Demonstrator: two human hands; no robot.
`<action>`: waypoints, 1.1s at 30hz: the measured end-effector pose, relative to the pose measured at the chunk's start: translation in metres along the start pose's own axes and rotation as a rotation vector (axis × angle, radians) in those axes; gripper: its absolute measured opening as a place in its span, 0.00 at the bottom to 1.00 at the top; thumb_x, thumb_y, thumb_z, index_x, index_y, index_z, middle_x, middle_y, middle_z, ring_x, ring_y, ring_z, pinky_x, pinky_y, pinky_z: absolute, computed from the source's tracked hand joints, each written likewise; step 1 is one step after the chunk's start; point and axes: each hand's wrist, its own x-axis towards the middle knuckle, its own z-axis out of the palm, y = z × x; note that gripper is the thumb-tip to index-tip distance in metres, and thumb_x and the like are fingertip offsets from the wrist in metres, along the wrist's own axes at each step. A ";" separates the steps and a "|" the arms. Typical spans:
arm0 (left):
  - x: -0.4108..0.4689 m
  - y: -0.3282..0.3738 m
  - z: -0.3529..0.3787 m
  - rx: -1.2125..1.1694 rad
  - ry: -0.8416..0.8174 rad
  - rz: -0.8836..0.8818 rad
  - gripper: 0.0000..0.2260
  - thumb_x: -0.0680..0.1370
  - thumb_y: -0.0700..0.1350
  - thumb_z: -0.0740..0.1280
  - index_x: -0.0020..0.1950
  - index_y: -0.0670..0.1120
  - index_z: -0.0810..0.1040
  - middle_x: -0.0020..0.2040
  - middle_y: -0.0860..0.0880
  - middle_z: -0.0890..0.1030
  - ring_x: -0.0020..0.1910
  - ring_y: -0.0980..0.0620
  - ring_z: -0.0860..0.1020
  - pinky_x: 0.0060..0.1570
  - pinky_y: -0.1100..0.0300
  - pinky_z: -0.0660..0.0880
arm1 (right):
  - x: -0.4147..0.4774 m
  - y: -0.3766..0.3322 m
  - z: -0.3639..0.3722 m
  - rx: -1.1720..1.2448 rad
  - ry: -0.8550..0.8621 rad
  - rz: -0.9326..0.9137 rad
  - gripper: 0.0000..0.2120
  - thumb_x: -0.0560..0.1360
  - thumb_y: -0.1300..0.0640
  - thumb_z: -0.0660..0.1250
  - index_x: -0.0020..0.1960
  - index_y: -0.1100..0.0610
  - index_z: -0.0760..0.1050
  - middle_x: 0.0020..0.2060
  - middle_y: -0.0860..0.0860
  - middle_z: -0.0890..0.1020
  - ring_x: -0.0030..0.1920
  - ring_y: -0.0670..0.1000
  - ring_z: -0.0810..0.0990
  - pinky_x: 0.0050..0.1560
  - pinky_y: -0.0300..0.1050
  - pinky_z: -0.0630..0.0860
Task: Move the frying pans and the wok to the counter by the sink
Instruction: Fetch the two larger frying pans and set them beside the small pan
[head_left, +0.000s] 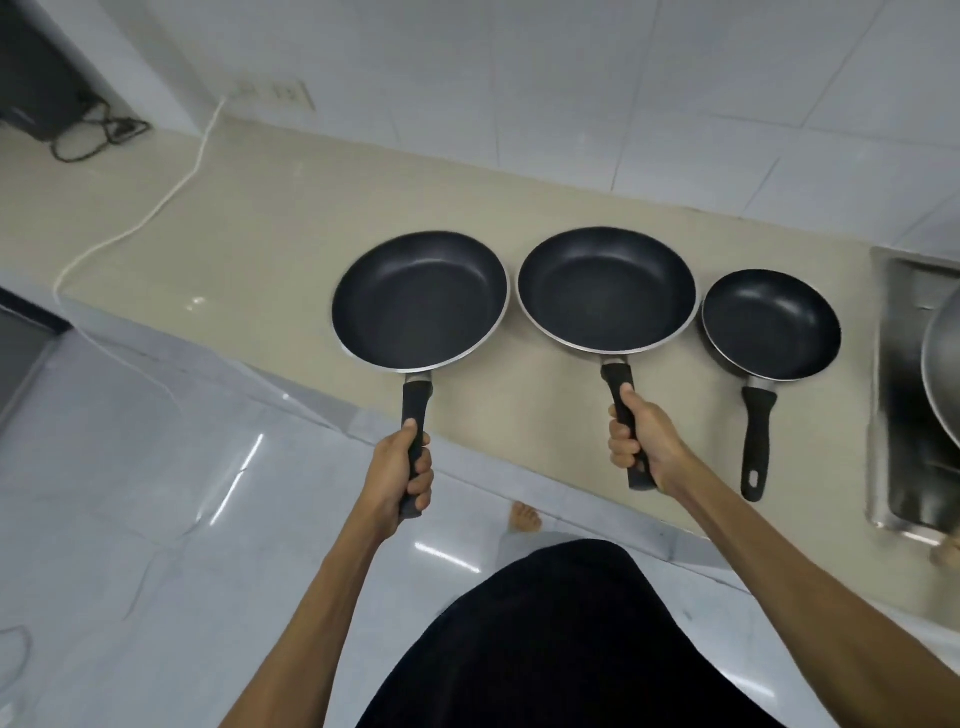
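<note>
A white cable (156, 208) trails across the beige counter (270, 218), well left of the pans; a steel sink (891, 395) lies at the right. Three dark nonstick frying pans with black handles line the counter. The left hand (400, 475) clasps the left pan (418, 301); the right hand (641, 441) clasps the middle pan (607, 288). The small pan (771, 325) rests nearest the sink.

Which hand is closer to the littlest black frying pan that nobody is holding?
Right. The right hand grips the handle of the middle black frying pan, next to the small black frying pan. The left hand holds the far-left black frying pan, farther away.
</note>
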 end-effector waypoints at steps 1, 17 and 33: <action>0.009 0.009 -0.001 0.004 -0.008 0.001 0.16 0.85 0.55 0.56 0.45 0.46 0.71 0.27 0.51 0.66 0.18 0.55 0.62 0.18 0.65 0.61 | 0.007 -0.005 0.005 0.013 0.012 -0.002 0.20 0.84 0.40 0.57 0.41 0.54 0.68 0.24 0.47 0.66 0.19 0.45 0.60 0.19 0.36 0.58; 0.097 0.088 -0.022 0.163 -0.184 -0.030 0.17 0.86 0.54 0.57 0.45 0.44 0.72 0.26 0.51 0.68 0.18 0.55 0.62 0.17 0.65 0.63 | 0.047 0.008 0.052 -0.028 0.265 -0.068 0.22 0.82 0.38 0.57 0.45 0.57 0.69 0.24 0.50 0.70 0.19 0.50 0.64 0.19 0.40 0.62; 0.166 0.135 -0.056 0.245 -0.322 -0.046 0.16 0.86 0.54 0.56 0.46 0.44 0.71 0.26 0.51 0.67 0.18 0.54 0.61 0.18 0.65 0.62 | 0.043 0.023 0.095 -0.120 0.539 -0.107 0.26 0.82 0.37 0.59 0.44 0.61 0.74 0.24 0.51 0.72 0.19 0.49 0.68 0.19 0.40 0.68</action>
